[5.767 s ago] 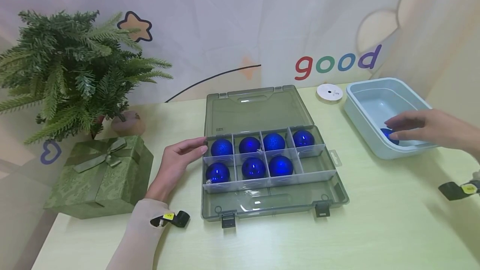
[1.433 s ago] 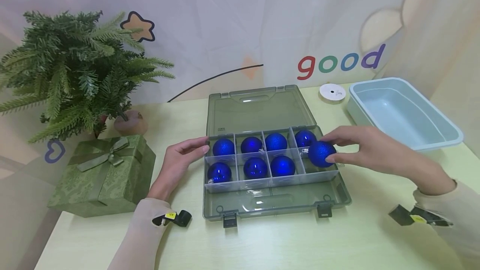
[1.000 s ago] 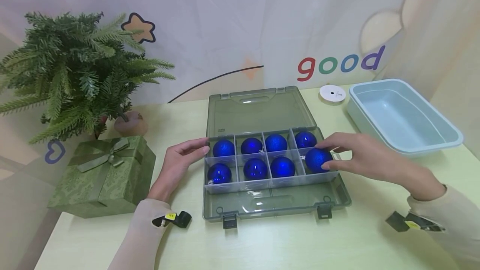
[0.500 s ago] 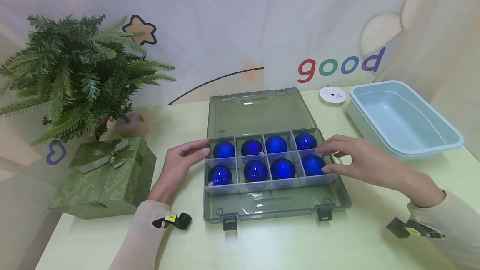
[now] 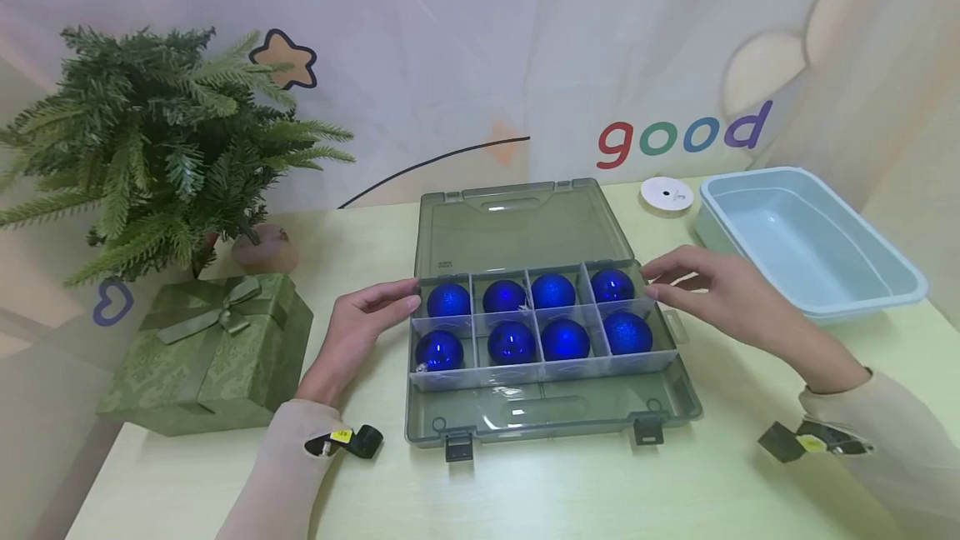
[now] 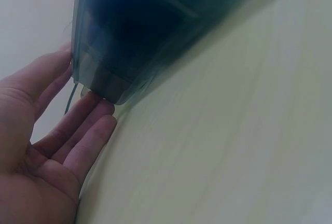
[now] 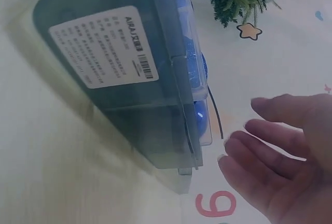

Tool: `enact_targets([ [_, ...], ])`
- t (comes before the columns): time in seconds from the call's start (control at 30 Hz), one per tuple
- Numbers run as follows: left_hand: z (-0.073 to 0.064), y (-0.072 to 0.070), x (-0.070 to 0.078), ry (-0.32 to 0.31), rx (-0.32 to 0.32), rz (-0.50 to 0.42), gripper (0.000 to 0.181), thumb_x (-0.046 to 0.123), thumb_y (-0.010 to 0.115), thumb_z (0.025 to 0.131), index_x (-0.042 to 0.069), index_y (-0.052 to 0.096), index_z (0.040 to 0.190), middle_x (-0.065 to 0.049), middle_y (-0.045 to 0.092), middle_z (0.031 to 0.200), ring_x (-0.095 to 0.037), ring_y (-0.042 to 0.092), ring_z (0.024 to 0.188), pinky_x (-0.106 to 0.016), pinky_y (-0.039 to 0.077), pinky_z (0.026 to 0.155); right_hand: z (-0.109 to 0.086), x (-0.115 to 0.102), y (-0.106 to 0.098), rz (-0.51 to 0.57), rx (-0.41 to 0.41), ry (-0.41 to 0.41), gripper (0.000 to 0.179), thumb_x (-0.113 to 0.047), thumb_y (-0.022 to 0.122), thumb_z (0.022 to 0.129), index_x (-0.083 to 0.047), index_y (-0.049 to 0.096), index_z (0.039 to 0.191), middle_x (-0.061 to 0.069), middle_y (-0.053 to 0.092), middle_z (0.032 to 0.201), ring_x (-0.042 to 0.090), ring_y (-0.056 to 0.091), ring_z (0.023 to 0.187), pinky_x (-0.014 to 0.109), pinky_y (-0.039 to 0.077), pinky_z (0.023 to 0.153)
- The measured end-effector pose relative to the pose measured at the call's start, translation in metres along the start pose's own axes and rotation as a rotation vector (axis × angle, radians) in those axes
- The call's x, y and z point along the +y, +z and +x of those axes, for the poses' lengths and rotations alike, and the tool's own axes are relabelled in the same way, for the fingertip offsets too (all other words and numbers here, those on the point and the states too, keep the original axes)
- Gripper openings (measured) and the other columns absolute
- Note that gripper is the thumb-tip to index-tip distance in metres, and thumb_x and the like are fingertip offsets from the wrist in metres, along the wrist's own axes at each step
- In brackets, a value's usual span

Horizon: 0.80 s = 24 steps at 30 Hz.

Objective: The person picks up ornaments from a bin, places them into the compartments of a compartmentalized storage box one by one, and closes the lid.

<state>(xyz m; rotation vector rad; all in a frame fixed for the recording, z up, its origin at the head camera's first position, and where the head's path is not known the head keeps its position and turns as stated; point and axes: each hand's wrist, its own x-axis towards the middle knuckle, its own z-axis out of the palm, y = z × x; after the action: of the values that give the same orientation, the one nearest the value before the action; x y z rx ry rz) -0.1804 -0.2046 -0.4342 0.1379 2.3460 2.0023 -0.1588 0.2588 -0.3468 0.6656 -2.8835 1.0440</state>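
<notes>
A translucent grey-green plastic case (image 5: 517,233) lies with its lid laid back, its compartments holding several blue Christmas balls (image 5: 511,342), some glossy and some glittery. In the front right compartment sits a glittery blue ball (image 5: 628,333). My left hand (image 5: 352,333) touches the case's left rear corner with fairly straight fingers; the left wrist view shows the fingertips against that corner. At the right side, my right hand (image 5: 742,304) holds nothing. Its relaxed fingers are beside the case and apart from it in the right wrist view, where a white label (image 7: 106,47) shows on the case.
A light blue basin (image 5: 813,232) stands at the right, with a white ribbon spool (image 5: 666,195) behind the case. At the left are a green gift box (image 5: 202,357) with a bow and a small artificial Christmas tree (image 5: 165,157). A printed curtain (image 5: 420,65) hangs behind.
My right hand carried the glittery ball from the basin to the front right compartment and let go of it, then drew back slightly upward and right. My left hand has stayed at the case's corner.
</notes>
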Motion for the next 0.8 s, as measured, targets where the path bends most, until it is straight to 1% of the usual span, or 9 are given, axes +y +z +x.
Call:
enact_targets([
  [0.1,0.000,0.000,0.002,-0.017,0.007,0.011,0.043,0.033,0.083,0.096,0.011,0.076,0.132,-0.003,0.075,0.128,-0.019,0.069,0.119,-0.032,0.054,0.104,0.008,0.002,-0.001,0.039,0.025,0.079,0.032,-0.023,0.073,0.104,-0.005,0.072,0.131,0.013,0.075,0.122,0.036,0.073,0.108,0.045,0.062,0.090],
  [0.2,0.001,0.000,0.004,-0.031,0.034,0.016,0.043,0.035,0.083,0.096,0.011,0.076,0.131,-0.003,0.076,0.126,-0.019,0.069,0.117,-0.031,0.055,0.103,0.016,0.005,-0.001,0.089,0.042,0.165,0.041,-0.034,0.069,0.106,-0.006,0.070,0.136,0.016,0.072,0.129,0.037,0.069,0.118,0.055,0.056,0.099],
  [0.33,0.003,0.000,0.007,-0.042,0.069,0.006,0.044,0.035,0.082,0.096,0.009,0.075,0.131,-0.005,0.075,0.125,-0.020,0.070,0.114,-0.030,0.056,0.100,0.027,0.013,0.003,0.216,0.042,0.273,0.053,-0.041,0.066,0.107,-0.004,0.063,0.144,0.020,0.066,0.141,0.039,0.065,0.126,0.059,0.048,0.110],
  [0.43,0.006,0.001,0.009,-0.060,0.079,-0.006,0.047,0.034,0.081,0.098,0.008,0.072,0.136,-0.007,0.074,0.126,-0.019,0.071,0.112,-0.029,0.057,0.098,0.036,0.022,0.007,0.315,0.029,0.326,0.059,-0.040,0.064,0.108,0.000,0.056,0.150,0.024,0.059,0.148,0.042,0.063,0.128,0.062,0.041,0.116],
  [0.53,0.011,0.003,0.011,-0.085,0.081,-0.033,0.051,0.032,0.080,0.098,0.006,0.068,0.141,-0.011,0.073,0.129,-0.019,0.072,0.111,-0.028,0.058,0.098,0.042,0.031,0.011,0.386,0.025,0.363,0.061,-0.038,0.062,0.109,0.002,0.050,0.153,0.025,0.055,0.152,0.042,0.060,0.132,0.060,0.039,0.118],
  [0.63,0.016,0.004,0.012,-0.112,0.080,-0.066,0.053,0.029,0.080,0.099,0.003,0.065,0.143,-0.016,0.070,0.132,-0.020,0.072,0.113,-0.029,0.058,0.098,0.047,0.038,0.014,0.452,0.011,0.389,0.062,-0.037,0.062,0.110,0.002,0.047,0.156,0.025,0.054,0.153,0.040,0.059,0.134,0.054,0.041,0.118],
  [0.7,0.019,0.005,0.013,-0.135,0.077,-0.092,0.053,0.026,0.079,0.100,0.000,0.064,0.143,-0.018,0.069,0.134,-0.021,0.072,0.114,-0.029,0.058,0.098,0.049,0.042,0.017,0.466,-0.008,0.408,0.065,-0.039,0.062,0.109,0.001,0.046,0.157,0.024,0.053,0.155,0.038,0.059,0.135,0.047,0.044,0.116],
  [0.8,0.023,0.004,0.013,-0.167,0.064,-0.106,0.053,0.025,0.079,0.100,-0.003,0.064,0.142,-0.019,0.067,0.137,-0.021,0.071,0.116,-0.029,0.057,0.100,0.052,0.047,0.020,0.481,-0.028,0.436,0.067,-0.042,0.063,0.108,0.000,0.046,0.158,0.023,0.053,0.155,0.036,0.059,0.136,0.038,0.048,0.112],
])
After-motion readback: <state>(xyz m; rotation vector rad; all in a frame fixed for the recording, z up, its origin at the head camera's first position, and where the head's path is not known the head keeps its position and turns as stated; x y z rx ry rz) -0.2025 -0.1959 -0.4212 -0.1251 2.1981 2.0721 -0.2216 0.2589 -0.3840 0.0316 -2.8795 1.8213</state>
